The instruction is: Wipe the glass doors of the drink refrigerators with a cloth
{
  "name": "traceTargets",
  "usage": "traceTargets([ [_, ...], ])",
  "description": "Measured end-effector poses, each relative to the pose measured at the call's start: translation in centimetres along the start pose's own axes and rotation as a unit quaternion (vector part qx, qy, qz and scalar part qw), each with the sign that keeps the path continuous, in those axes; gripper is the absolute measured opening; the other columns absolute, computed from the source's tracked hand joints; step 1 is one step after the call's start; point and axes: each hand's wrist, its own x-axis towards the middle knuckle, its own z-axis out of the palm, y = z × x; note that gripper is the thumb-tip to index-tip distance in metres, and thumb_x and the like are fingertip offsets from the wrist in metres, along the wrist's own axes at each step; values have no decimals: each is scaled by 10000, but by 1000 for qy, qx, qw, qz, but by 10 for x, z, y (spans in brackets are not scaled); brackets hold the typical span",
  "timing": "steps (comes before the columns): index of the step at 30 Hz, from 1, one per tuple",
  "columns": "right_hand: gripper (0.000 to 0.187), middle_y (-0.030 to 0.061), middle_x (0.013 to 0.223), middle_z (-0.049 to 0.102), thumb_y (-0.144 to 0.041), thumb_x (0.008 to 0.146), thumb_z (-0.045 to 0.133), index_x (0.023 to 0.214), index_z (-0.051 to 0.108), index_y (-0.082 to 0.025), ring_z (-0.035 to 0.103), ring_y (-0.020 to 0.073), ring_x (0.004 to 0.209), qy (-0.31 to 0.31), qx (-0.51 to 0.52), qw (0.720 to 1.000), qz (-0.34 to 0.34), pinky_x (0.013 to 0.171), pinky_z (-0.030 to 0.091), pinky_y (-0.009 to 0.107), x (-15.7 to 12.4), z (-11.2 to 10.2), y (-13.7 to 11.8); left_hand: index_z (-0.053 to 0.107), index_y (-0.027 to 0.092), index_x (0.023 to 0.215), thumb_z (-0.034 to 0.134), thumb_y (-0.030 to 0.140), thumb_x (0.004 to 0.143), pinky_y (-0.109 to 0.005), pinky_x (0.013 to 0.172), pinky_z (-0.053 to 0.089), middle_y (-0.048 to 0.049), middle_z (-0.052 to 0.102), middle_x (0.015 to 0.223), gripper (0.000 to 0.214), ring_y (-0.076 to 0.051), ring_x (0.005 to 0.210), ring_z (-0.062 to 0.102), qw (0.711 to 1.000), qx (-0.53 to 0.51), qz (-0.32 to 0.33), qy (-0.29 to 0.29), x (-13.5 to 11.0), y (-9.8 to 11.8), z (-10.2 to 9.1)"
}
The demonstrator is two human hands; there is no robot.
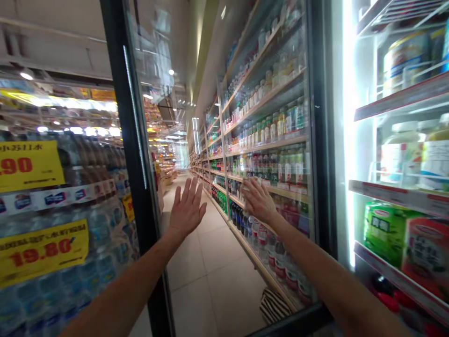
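A glass fridge door [224,262] with a black frame stands swung open before me, and shelves of bottles show through or in its glass. My left hand [187,208] is raised flat near the middle of the pane, fingers spread, holding nothing. To its right, my right hand [261,201] is at the glass with its fingers bent and slightly blurred. Something pale shows at those fingers, but I cannot make out what it is. Both forearms reach up from the bottom of the view.
At right, the lit fridge shelves [393,196] hold white-capped bottles [401,152] and green cartons [384,229]. Stacked water bottles [94,271] with yellow price signs [44,250] stand at left. A black-and-white striped item [275,306] shows low down near the tiled floor [196,290].
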Motion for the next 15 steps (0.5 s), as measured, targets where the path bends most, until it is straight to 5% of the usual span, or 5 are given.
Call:
traceTargets([
  [6, 474, 138, 1385, 397, -192, 843, 368, 1313, 421, -157, 277, 266, 1330, 146, -65, 953, 256, 1040, 297, 524, -15, 0, 58, 234, 115, 1404, 453, 324, 849, -454, 1122, 106, -160, 298, 1436, 632, -234, 1380, 101, 1000, -3, -9, -2, -1, 0, 0],
  [8, 477, 153, 1382, 395, -189, 845, 361, 1316, 412, -139, 260, 272, 1337, 149, -66, 953, 257, 1039, 295, 531, -15, 0, 51, 208, 126, 1412, 460, 320, 846, -458, 1121, 109, -158, 288, 1441, 649, -234, 1381, 99, 1000, -9, -9, 3, -1, 0, -1],
  [13, 460, 102, 1363, 434, -193, 825, 411, 1283, 457, -199, 259, 246, 1341, 30, -19, 995, 96, 1045, 309, 492, -21, -3, 39, 179, 147, 1420, 459, 324, 849, -466, 1117, 120, -152, 283, 1446, 660, -234, 1379, 115, 1000, -16, -9, 17, -1, 1, 0],
  [15, 460, 101, 1364, 431, -200, 826, 399, 1283, 459, -200, 273, 251, 1332, 55, -34, 988, 143, 1043, 305, 509, -29, -6, 60, 183, 147, 1419, 458, 324, 849, -467, 1116, 125, -153, 292, 1442, 658, -235, 1378, 123, 1000, -14, -10, 24, -1, 1, 0],
])
